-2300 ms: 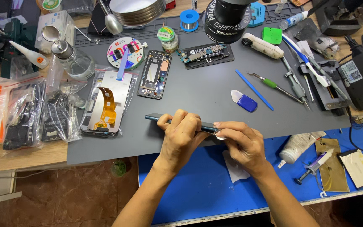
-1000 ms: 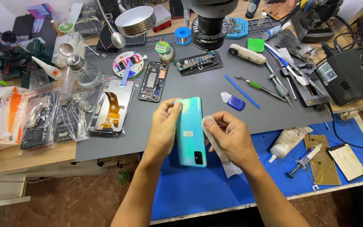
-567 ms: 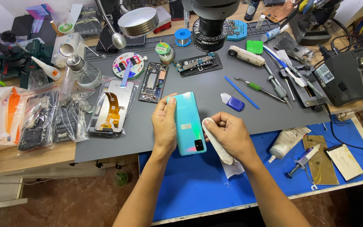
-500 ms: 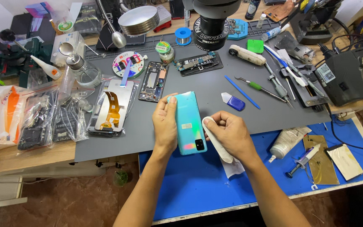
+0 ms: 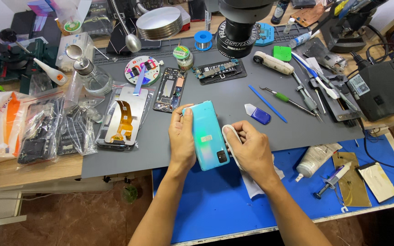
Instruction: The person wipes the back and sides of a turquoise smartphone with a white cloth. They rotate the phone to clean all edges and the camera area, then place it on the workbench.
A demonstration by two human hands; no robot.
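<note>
A turquoise phone (image 5: 206,132) lies back-side up in my hands over the grey work mat (image 5: 233,98), its camera block toward me. My left hand (image 5: 182,139) grips its left edge, thumb on the top corner. My right hand (image 5: 249,150) holds a white cloth (image 5: 230,141) pressed against the phone's right edge, and more of the cloth trails under that wrist onto the blue mat (image 5: 215,200).
A phone frame (image 5: 169,89), a bagged screen with an orange flex cable (image 5: 121,118), a circuit board (image 5: 217,70), a blue pry tool (image 5: 257,114), screwdrivers and tweezers (image 5: 306,91) lie on the grey mat. A microscope head (image 5: 242,23) hangs above. Bagged parts (image 5: 46,127) sit at left, a syringe (image 5: 334,180) at right.
The phone, held edge-on at first, was turned back-side up. My right hand brought the cloth against its right edge; since half a second ago little has moved.
</note>
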